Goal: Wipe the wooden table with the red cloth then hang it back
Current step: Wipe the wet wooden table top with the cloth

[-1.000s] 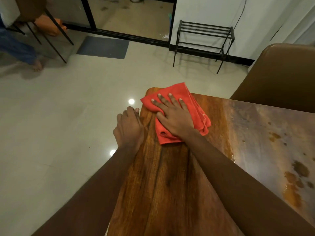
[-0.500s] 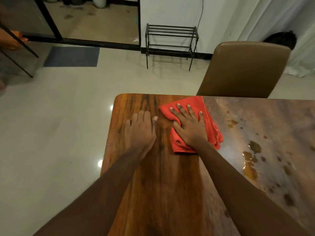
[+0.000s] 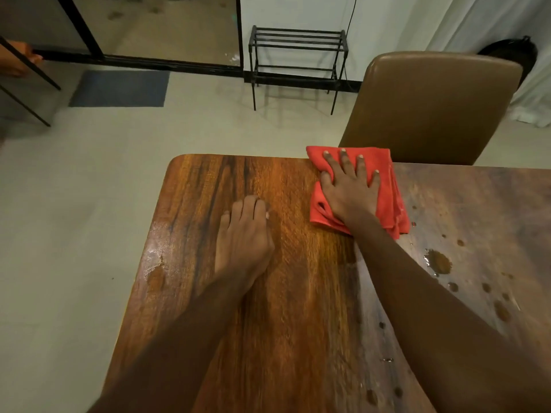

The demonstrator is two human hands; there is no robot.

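Observation:
The folded red cloth lies on the wooden table at its far edge. My right hand presses flat on the cloth with fingers spread. My left hand rests palm down on the bare wood to the left of the cloth, holding nothing, its fingers together. The left part of the tabletop looks darker and glossy; the right part is dull, with several water drops and a small puddle.
A brown chair stands against the table's far edge, just behind the cloth. A black metal rack stands by the white wall. A dark mat lies on the pale floor, black chair legs at far left.
My right hand has slid the cloth rightward along the far edge, from near the table's corner. My left hand moved from the table's left edge onto the tabletop and flattened.

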